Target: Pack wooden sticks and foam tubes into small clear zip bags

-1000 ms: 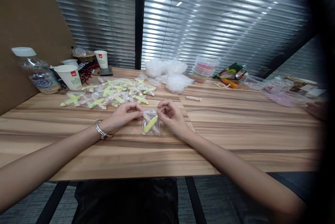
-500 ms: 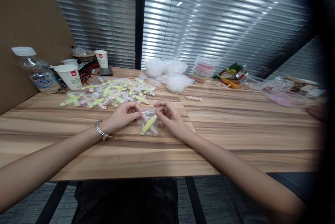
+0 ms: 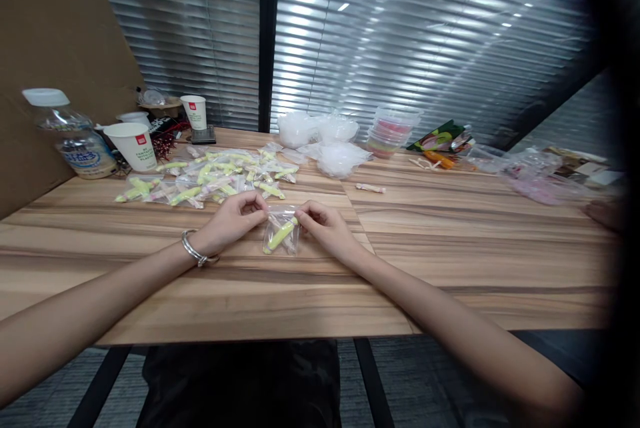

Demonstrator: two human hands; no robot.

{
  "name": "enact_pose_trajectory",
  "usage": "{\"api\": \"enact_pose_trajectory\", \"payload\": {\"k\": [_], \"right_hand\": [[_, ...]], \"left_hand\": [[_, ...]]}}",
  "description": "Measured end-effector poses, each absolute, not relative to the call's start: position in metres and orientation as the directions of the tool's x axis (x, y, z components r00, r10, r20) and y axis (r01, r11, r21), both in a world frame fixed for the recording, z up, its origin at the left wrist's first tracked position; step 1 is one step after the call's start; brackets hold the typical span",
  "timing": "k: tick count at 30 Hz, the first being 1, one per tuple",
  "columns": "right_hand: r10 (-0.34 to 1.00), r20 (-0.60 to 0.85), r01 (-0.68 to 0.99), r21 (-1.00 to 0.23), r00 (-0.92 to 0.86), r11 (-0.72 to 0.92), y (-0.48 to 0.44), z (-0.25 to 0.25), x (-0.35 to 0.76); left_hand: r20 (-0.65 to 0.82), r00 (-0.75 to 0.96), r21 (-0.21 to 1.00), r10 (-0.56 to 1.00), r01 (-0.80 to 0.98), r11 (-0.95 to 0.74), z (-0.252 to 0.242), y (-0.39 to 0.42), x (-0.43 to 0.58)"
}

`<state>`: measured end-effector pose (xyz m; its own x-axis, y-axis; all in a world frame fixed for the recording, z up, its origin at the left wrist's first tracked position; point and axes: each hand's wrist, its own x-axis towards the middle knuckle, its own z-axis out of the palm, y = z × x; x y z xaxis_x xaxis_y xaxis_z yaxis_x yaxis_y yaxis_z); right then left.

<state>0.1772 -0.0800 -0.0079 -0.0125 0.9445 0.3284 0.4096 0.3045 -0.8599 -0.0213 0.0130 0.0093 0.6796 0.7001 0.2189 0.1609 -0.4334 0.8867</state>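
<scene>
Between my hands hangs a small clear zip bag [image 3: 293, 242] with a yellow-green stick-like piece [image 3: 280, 236] and a pale pinkish one crossing inside it. My left hand [image 3: 239, 220] pinches the bag's top left corner between thumb and fingers; a silver bangle [image 3: 193, 251] circles that wrist. At the top right corner, my right hand [image 3: 327, 228] grips the bag the same way. Beyond my left hand lies a pile of similar filled bags [image 3: 215, 175]. A single pale stick-like piece with pink ends [image 3: 371, 188] rests on the table past my right hand.
Paper cups [image 3: 131, 148] and a plastic bottle [image 3: 75, 135] stand at the left by a cardboard panel. Bundles of clear bags [image 3: 340, 158], stacked plastic tubs [image 3: 390, 131] and a green packet [image 3: 440, 137] line the back. Another person's hand [image 3: 603, 215] shows at the right edge.
The bag has shifted slightly left and up. My right hand's fingers have lowered and closed in at its top corner; my left hand has barely moved.
</scene>
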Motion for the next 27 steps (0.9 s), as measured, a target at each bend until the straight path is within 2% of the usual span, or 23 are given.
{"api": "enact_pose_trajectory", "payload": {"k": [4, 9, 27], "right_hand": [[0.936, 0.351, 0.426, -0.850, 0.019, 0.310, -0.0813, -0.0072, 0.1769], [0.927, 0.374, 0.455, -0.829, 0.016, 0.326, -0.0829, -0.0056, 0.1753], [0.926, 0.377, 0.498, -0.802, -0.007, 0.330, -0.0856, -0.0005, 0.1735]], "left_hand": [[0.188, 0.733, 0.912, 0.653, 0.118, -0.394, 0.0124, 0.0101, -0.0200], [0.200, 0.777, 0.888, 0.597, 0.114, -0.446, 0.0137, 0.0087, -0.0187], [0.225, 0.752, 0.865, 0.619, 0.139, -0.482, 0.0096, 0.0100, -0.0202]]}}
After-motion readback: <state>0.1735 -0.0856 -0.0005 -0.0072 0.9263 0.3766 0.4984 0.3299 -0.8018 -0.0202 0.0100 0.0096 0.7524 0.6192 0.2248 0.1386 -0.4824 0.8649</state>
